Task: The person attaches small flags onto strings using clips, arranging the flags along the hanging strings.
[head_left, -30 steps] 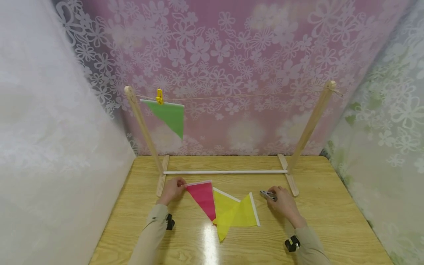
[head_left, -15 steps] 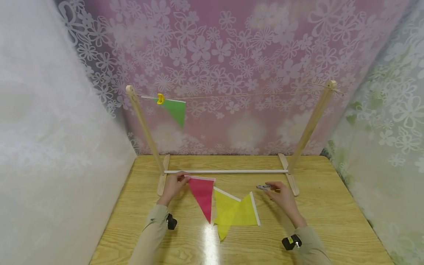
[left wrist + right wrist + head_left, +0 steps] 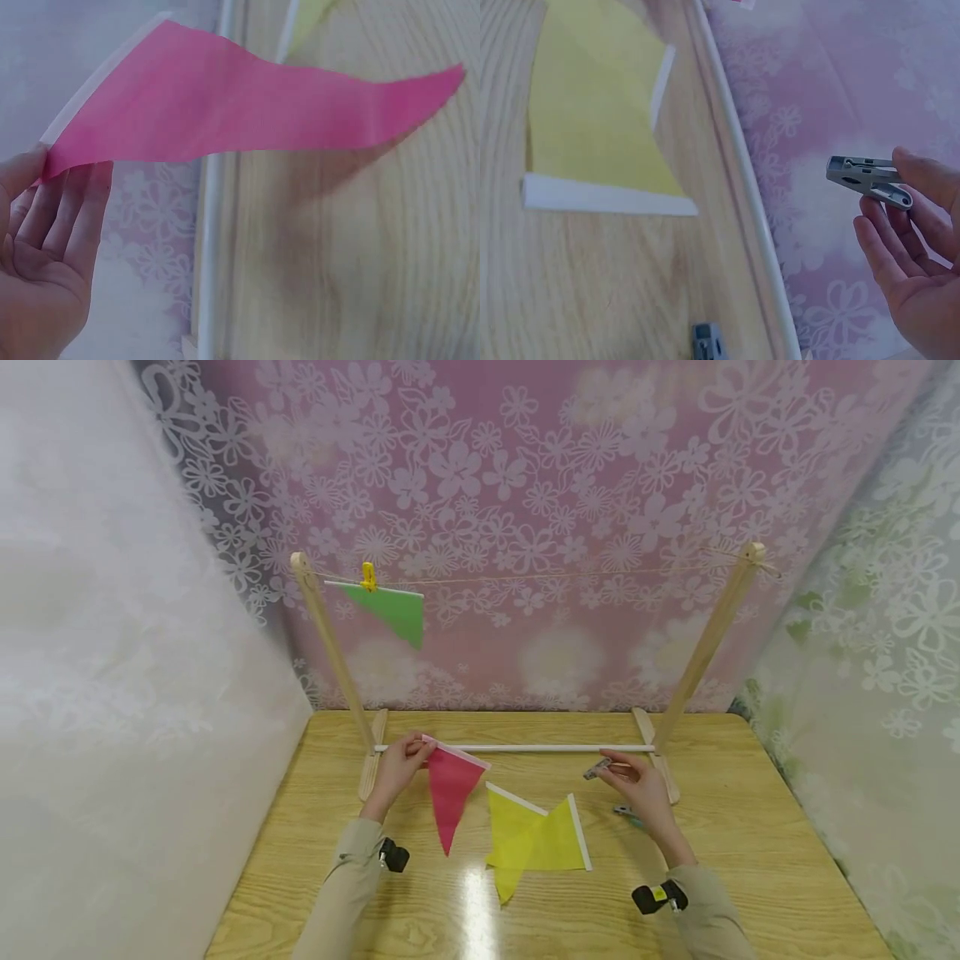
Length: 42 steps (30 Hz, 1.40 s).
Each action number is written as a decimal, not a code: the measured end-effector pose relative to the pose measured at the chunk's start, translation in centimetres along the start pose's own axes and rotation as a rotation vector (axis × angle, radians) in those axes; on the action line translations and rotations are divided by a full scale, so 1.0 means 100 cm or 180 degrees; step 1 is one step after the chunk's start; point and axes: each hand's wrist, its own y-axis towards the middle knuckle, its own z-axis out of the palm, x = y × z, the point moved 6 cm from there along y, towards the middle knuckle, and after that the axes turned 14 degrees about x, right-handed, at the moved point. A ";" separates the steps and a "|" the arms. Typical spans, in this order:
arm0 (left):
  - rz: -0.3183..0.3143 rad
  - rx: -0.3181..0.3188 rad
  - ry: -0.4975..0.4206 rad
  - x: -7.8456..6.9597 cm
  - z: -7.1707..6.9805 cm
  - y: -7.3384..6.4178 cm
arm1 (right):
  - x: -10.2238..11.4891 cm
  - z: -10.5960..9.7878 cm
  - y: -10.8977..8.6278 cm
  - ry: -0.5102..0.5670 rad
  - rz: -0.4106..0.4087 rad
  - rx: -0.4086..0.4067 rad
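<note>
My left hand [image 3: 397, 770] pinches a red pennant flag [image 3: 453, 789] by the left end of its white top strip. In the left wrist view the flag [image 3: 247, 105] hangs raised over the table, thumb in front and fingers behind. My right hand [image 3: 639, 787] holds a grey clothespin [image 3: 866, 180] between thumb and fingers, by its handle ends. Below that hand another clothespin [image 3: 626, 812] lies on the table, partly hidden by the hand. Two yellow pennant flags [image 3: 543, 843] lie overlapping between the hands.
A string [image 3: 525, 578] runs between two wooden posts [image 3: 330, 647]. From it hangs a green pennant flag [image 3: 397, 610], held by a yellow clothespin [image 3: 368, 577]. A white rod [image 3: 525, 748] joins the stand's feet. Flowered curtains surround the wooden table [image 3: 300, 877].
The left hand has lifted the red flag off the table, up and back. My right hand has raised its clothespin, uncovering another on the table. The green flag swings on the string.
</note>
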 end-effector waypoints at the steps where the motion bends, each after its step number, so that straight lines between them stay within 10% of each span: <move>1: -0.0001 -0.0005 -0.0063 -0.003 0.000 0.001 | 0.003 0.000 0.001 0.0050 -0.0019 0.0015; 28: 0.0145 -0.0334 -0.0806 -0.071 -0.005 0.024 | 0.092 -0.027 0.054 0.0336 -0.0573 0.0146; 42: 0.0568 -0.0493 -0.0976 -0.109 -0.012 0.038 | 0.160 -0.038 0.077 0.0218 -0.0795 0.0049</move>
